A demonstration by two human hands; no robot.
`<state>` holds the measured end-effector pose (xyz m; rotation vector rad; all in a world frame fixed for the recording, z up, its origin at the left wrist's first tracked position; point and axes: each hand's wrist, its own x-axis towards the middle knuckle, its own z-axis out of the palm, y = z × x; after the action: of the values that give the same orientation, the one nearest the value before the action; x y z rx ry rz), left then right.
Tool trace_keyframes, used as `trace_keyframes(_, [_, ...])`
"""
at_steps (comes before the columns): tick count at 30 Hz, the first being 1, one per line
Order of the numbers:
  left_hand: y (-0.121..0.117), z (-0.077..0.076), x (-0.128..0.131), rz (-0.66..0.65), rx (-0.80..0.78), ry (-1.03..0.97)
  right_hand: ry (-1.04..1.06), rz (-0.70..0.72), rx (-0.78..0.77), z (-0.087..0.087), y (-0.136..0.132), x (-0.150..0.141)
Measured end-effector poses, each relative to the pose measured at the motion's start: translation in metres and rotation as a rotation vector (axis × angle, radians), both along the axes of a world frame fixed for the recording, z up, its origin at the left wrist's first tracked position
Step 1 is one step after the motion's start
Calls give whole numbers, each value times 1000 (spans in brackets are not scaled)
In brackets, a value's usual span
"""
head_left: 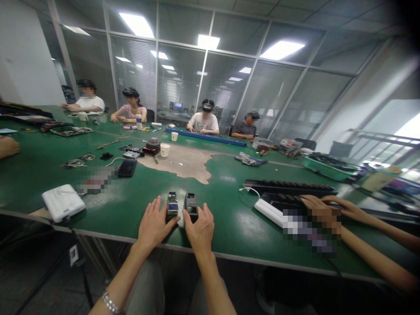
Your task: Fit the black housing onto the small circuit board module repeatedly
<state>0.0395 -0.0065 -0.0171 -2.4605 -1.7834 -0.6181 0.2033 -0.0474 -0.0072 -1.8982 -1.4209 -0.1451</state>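
Observation:
A small electronic module point(172, 204), a green circuit board with a little screen in a dark case half, stands on the green table in front of me. My left hand point(153, 224) grips its lower end between thumb and fingers. Just to its right is a dark grey plastic case part point(190, 202) with openings in its face. The thumb and fingers of my right hand point(199, 226) close around the near end of that part. A narrow gap separates the two pieces. The fingers' undersides are hidden.
At right, a co-worker's hands point(323, 210) rest by black slotted strips point(288, 186) and a white power strip point(271, 213). A white box point(63, 202) and black phone-like slab point(127, 167) lie left. Paper cups point(164, 150) stand ahead; several people sit across the table.

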Motion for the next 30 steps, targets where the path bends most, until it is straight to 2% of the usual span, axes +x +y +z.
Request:
trace_keyframes(6, [1,0,0,4,-12,-20,-43,-33,8,-4,0,1])
trace_keyframes(13, [1,2,-1,3,-53,27,-5,-31,-38,2,2,-1])
trace_keyframes(18, [0,2,0,-4,-50,53,83,20,32,19,5,-5])
trace_keyframes(23, [0,3,-2,-17,-71,64,120,104,82,41,11,-25])
trace_keyframes(30, [-2,7,-5,-48,-95,83,116,58,12,48,17,-49])
